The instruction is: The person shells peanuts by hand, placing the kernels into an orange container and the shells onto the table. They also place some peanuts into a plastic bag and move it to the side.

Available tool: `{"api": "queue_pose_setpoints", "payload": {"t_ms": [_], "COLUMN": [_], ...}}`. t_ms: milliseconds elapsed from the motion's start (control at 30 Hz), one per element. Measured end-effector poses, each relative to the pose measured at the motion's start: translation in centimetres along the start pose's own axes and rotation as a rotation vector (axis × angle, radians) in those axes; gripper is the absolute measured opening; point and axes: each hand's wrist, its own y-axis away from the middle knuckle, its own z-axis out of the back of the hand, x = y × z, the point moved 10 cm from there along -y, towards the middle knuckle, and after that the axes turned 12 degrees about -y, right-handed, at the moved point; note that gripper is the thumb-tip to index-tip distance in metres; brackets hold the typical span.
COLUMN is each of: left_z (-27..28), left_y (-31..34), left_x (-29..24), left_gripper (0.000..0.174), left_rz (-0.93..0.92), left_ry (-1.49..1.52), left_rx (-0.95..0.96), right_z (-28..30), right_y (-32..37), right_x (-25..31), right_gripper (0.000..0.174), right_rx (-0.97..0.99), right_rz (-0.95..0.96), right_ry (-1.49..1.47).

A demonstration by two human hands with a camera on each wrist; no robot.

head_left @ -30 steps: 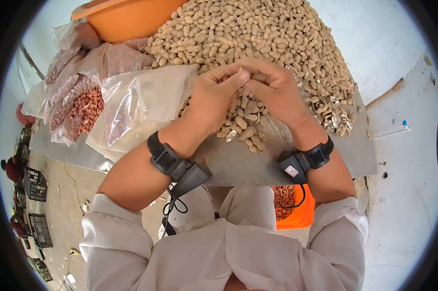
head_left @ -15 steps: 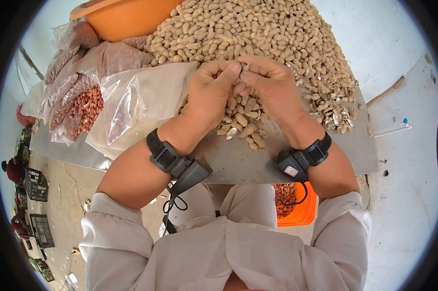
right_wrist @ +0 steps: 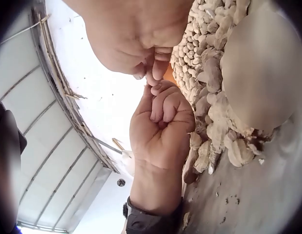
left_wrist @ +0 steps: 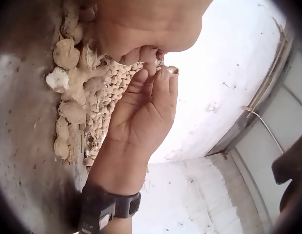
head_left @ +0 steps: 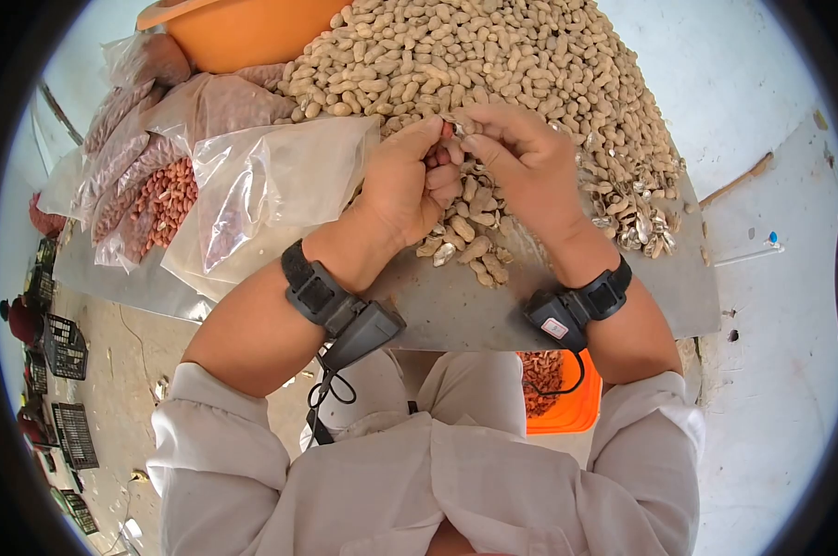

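Observation:
Above the front of the peanut pile [head_left: 493, 56], both hands meet fingertip to fingertip. The left hand [head_left: 396, 181] has its fingers curled round red peanut kernels [head_left: 435, 159]; a bit of red also shows in its palm in the right wrist view, where the left hand [right_wrist: 163, 131] is seen from the palm side. Between thumb and fingers, the right hand [head_left: 530, 167] pinches a cracked peanut shell [head_left: 460, 132]. The left wrist view shows the shell [left_wrist: 173, 70] at the fingertips of the right hand [left_wrist: 143, 112]. Loose peanuts [head_left: 475, 248] lie just below the hands.
Bags of red kernels [head_left: 167, 199] and a clear plastic bag [head_left: 280, 176] lie left of the hands. An orange basin [head_left: 247, 37] stands behind them. Empty shells [head_left: 646, 227] lie at the right, and an orange container [head_left: 567, 412] is below the table edge [head_left: 456, 338].
The hands have turned slightly apart. The left fingers now show kernels inside them, and the right hand has shifted a little right with the shell.

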Motion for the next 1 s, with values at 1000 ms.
{"api": "queue_pose_setpoints", "payload": {"t_ms": [1000], "left_z": [0.0], "left_y": [0.2], "left_x": [-0.6], "left_gripper": [0.018], "left_rz": [-0.015], "left_ry": [-0.284], "left_rx": [0.014], "right_z": [2.0], "right_y": [-0.5], "right_x": [-1.0], "right_gripper": [0.019], "right_rx": [-0.019], "right_rz": [-0.062], "right_ry": [-0.061]}}
